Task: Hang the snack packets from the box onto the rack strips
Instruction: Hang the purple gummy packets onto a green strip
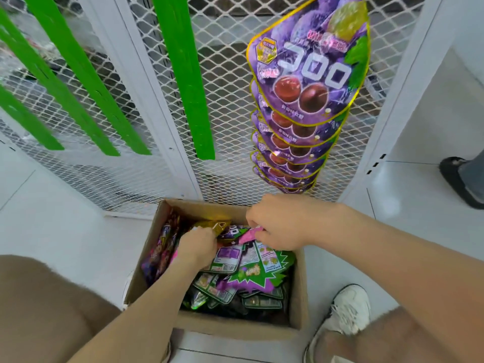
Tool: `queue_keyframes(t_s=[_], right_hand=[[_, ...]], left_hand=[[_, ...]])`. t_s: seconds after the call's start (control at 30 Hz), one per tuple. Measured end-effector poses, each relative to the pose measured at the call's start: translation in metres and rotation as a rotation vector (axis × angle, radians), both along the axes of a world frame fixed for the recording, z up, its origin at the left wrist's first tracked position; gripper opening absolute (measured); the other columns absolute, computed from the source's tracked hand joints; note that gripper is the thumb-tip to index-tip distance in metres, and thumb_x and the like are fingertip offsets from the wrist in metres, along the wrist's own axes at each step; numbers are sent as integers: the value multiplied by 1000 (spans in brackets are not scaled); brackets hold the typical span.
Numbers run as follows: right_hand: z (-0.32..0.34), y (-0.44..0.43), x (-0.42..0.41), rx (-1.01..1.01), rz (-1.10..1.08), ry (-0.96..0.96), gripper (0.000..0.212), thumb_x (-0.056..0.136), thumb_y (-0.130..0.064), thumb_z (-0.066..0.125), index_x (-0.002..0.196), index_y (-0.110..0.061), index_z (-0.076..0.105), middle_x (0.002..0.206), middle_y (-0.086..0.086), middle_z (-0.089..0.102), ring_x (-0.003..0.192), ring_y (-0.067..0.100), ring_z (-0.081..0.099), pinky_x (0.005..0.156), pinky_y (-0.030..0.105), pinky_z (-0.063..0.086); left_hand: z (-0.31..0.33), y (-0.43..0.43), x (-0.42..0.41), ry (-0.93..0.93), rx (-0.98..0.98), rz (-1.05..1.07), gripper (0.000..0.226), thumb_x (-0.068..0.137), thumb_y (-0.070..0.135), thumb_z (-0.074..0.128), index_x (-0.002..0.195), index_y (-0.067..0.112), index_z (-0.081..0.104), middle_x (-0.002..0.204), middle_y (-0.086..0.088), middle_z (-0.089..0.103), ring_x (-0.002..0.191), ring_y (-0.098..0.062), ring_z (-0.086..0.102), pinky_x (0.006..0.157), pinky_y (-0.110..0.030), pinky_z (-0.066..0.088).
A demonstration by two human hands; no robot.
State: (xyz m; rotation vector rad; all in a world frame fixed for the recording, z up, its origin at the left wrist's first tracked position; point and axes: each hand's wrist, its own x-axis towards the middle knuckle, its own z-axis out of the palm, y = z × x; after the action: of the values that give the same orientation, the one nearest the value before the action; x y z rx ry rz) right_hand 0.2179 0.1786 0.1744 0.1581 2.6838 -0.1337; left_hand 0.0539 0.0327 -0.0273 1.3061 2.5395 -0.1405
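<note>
Cardboard box (235, 329) is set on the floor, near, in front of the white mesh rack (225, 61); snack packets (251, 273) are heaped loose inside it. A column of purple packets (306, 82) is already hung overlapping at far right; the green strips (183, 74) to the left are bare. Left hand (196, 247) is pushed in among the heap, fingers curled by a gold-edged packet (210, 224); whether anything is gripped cannot be told. Right hand (277, 224) is curled over the far side of the box, with a pink packet (248, 237) pinched at its edge. Packets are judged light, thin and floppy, the glossy film likely slippery and easily creased. Hold is best taken at the flat sealed top, beside the hang hole, not on the filled belly.
</note>
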Motion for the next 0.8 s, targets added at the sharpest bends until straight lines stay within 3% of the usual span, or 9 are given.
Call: queue_keyframes(t_s=[0.07, 0.13, 0.2, 0.3, 0.43, 0.5, 0.57, 0.67, 0.8], right_hand=[[2, 5, 0, 16, -45, 17, 8, 101, -25, 54, 99, -17, 55, 79, 0, 38, 85, 34, 61, 72, 42, 57], [7, 11, 1, 50, -107, 68, 16, 99, -18, 56, 86, -19, 45, 76, -2, 31, 78, 31, 55, 67, 38, 50], [18, 19, 4, 48, -183, 75, 23, 98, -16, 58, 83, -19, 40, 82, 1, 38, 86, 33, 58, 66, 35, 41], [40, 30, 15, -25, -282, 62, 33, 95, -35, 71, 102, -8, 54, 95, 8, 53, 96, 30, 60, 68, 33, 41], [57, 46, 31, -281, -483, 234, 47, 81, -37, 83, 76, 4, 60, 62, 12, 48, 60, 18, 42, 59, 36, 41], [68, 48, 40, -499, -620, 420, 34, 82, -30, 81, 78, 2, 69, 68, 26, 64, 61, 17, 49, 61, 42, 48], [83, 42, 48, -686, -699, 708, 17, 86, -24, 82, 80, -9, 77, 78, 22, 75, 66, 16, 64, 66, 37, 52], [106, 20, 50, -779, -663, 1145, 22, 93, -12, 77, 80, -29, 74, 75, -10, 78, 70, 3, 73, 69, 19, 57], [130, 17, 46, -591, -657, 1501, 21, 99, -23, 71, 87, -40, 73, 78, -17, 76, 74, 6, 72, 74, 34, 59]], left_hand=[[15, 5, -4, -66, 39, -33, 26, 101, 26, 49, 78, 21, 58, 77, -3, 61, 80, -36, 66, 70, -43, 58], [38, 13, -11, -212, 112, -97, 31, 100, 16, 50, 70, 23, 50, 63, 3, 51, 67, -33, 58, 65, -44, 56], [68, 24, -14, -362, 256, -130, 25, 100, 5, 51, 85, 21, 61, 66, 10, 54, 65, -16, 59, 63, -35, 48], [118, 33, -6, -618, 475, -94, 23, 105, -2, 52, 112, 13, 68, 87, 9, 68, 71, 7, 61, 68, -17, 48], [179, 34, 17, -899, 746, 7, 20, 106, -3, 55, 103, 13, 67, 84, 10, 75, 77, -3, 66, 74, -20, 53], [204, 32, 24, -1014, 833, 71, 18, 106, 0, 56, 98, 13, 65, 87, 4, 76, 83, -15, 69, 77, -30, 60], [228, 30, 29, -1123, 901, 152, 20, 104, 2, 60, 92, 18, 63, 86, -2, 73, 79, -24, 68, 76, -44, 62], [268, 38, 38, -1083, 1054, 193, 32, 95, -2, 64, 77, 24, 63, 77, -3, 69, 71, -23, 68, 71, -43, 63], [334, 57, 55, -736, 1253, 58, 19, 88, -5, 67, 94, 13, 69, 89, -7, 74, 80, -13, 67, 74, -26, 56]])
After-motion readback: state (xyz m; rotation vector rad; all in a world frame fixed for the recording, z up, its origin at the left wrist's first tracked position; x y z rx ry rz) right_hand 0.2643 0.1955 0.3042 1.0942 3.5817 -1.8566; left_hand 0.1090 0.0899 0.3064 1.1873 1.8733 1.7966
